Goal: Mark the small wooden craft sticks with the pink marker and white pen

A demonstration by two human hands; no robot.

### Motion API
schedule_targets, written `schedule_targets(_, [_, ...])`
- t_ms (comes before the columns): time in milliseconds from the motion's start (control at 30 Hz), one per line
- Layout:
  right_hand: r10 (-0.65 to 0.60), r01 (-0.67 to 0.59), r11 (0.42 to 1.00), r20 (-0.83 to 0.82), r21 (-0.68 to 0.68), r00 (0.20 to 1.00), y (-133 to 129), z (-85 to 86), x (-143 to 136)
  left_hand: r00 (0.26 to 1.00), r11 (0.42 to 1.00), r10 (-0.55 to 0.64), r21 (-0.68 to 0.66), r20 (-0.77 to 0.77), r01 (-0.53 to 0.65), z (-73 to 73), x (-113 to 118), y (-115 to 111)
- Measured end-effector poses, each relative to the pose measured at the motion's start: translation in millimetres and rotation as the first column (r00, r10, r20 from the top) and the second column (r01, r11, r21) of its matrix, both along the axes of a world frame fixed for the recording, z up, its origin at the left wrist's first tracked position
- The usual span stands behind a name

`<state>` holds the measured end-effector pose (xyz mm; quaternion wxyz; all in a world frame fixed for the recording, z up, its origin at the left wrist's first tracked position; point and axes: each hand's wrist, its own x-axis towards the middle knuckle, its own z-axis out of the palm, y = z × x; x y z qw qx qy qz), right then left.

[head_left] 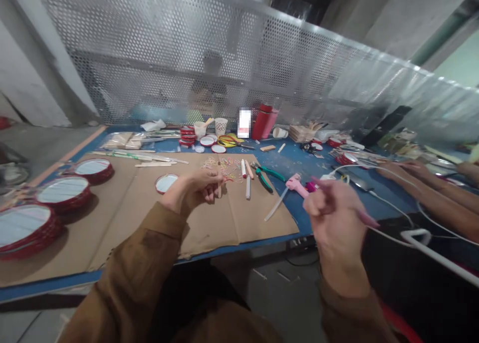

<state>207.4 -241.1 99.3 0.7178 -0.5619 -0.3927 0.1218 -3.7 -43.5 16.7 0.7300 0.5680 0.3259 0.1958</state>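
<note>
My left hand (196, 188) is closed in a pinch over the cardboard sheet (209, 225), on what looks like a short, narrow wooden stick (219, 189). Just beyond its fingertips lie many small coloured rubber bands (226, 164). My right hand (337, 218) is raised off the table's front edge, fingers curled and blurred by motion. A thin pinkish pointed shape (368, 219) shows at its far side; what it is I cannot make out. Left of this hand lies a pink glue gun (296, 184) with a translucent glue stick (276, 205) in it.
Round red-rimmed white pieces (63, 189) stand along the left. Green-handled pliers (266, 175), markers (248, 183) and wooden sticks (149, 158) lie about. Behind are paper cups (220, 126), a red bottle (261, 122) and a perforated metal screen (168, 58). Another person's arms (426, 195) reach in at right, near a white cable (392, 208).
</note>
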Motion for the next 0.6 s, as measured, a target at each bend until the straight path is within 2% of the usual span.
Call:
schedule_targets(67, [0.058,0.003,0.973,0.256,-0.232,0.965,12.1,-24.9,14.2,1.000,0.999,0.019,0.029,-0.013,-0.018,2.2,-0.5,-1.9])
schedule_targets(133, [0.177,0.054,0.926,0.555,-0.374,0.813,18.4,-45.9,29.1,0.999,0.997,0.010,0.079,-0.034,-0.007,4.6,-0.5,-1.4])
schedule_targets(167, [0.207,0.094,0.919,0.672,-0.383,0.711,20.1,-54.0,35.9,0.999,0.996,-0.013,0.090,-0.049,0.017,5.6,-0.4,-0.5])
schedule_targets(233, [0.181,0.212,0.916,0.821,-0.342,0.542,23.7,-66.0,47.6,0.997,0.995,-0.034,0.096,-0.071,0.041,7.1,-0.3,1.4])
schedule_targets(333, [0.175,0.389,0.861,0.910,-0.327,0.376,35.1,-78.4,63.4,0.997,0.994,0.000,0.108,-0.076,0.008,6.9,0.1,3.4])
schedule_targets(400, [0.199,0.452,0.823,0.921,-0.343,0.336,46.3,-85.4,74.9,0.997,0.993,-0.001,0.117,-0.078,0.010,4.9,1.0,3.7])
schedule_targets(500, [0.212,0.520,0.773,0.921,-0.363,0.328,61.5,-95.2,93.9,0.998,0.992,0.003,0.128,-0.065,0.006,0.4,2.7,2.4])
schedule_targets(600, [0.158,0.521,0.792,0.931,-0.319,0.330,70.2,-103.0,110.4,0.999,0.991,0.008,0.135,-0.038,-0.003,-3.0,3.5,0.9])
